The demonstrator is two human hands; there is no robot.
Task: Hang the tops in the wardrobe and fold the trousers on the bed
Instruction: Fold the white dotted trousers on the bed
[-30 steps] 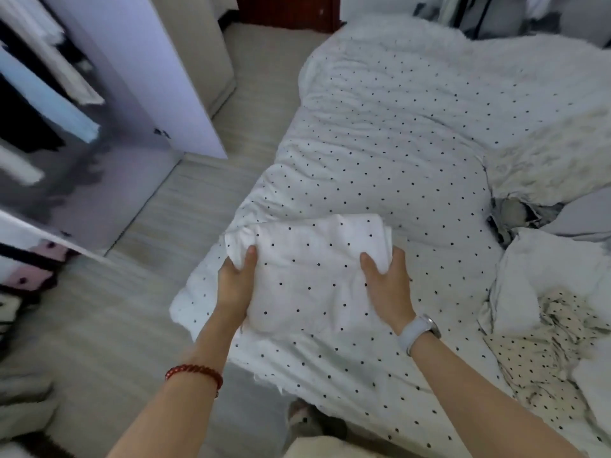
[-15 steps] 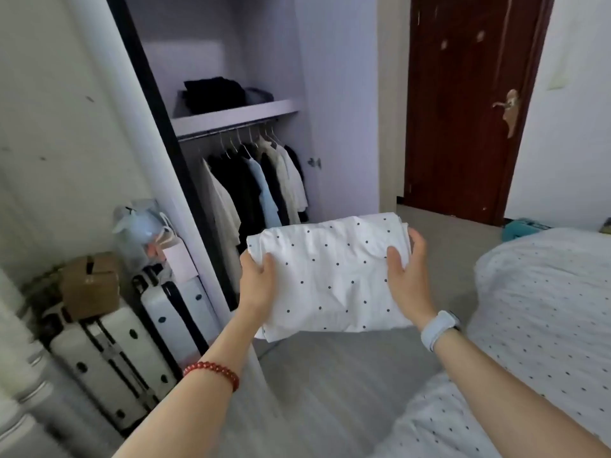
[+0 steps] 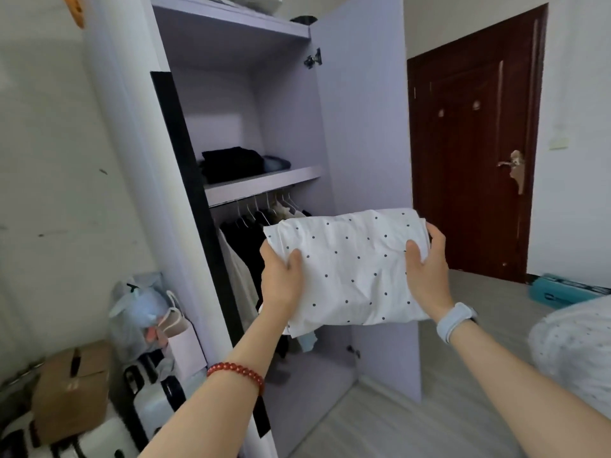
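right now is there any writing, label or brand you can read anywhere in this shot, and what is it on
No text here can be read.
Teal box on the floor by the door: a dark mark on its side, too blurred to read.
Cardboard box at lower left: a faint pale print, too blurred to read.
Folded dotted cloth held in both hands: only dots, no lettering.

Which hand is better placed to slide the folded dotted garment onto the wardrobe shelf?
Left, probably. The left hand grips the folded dotted garment on the side nearer the shelf; the right hand is by the open door.
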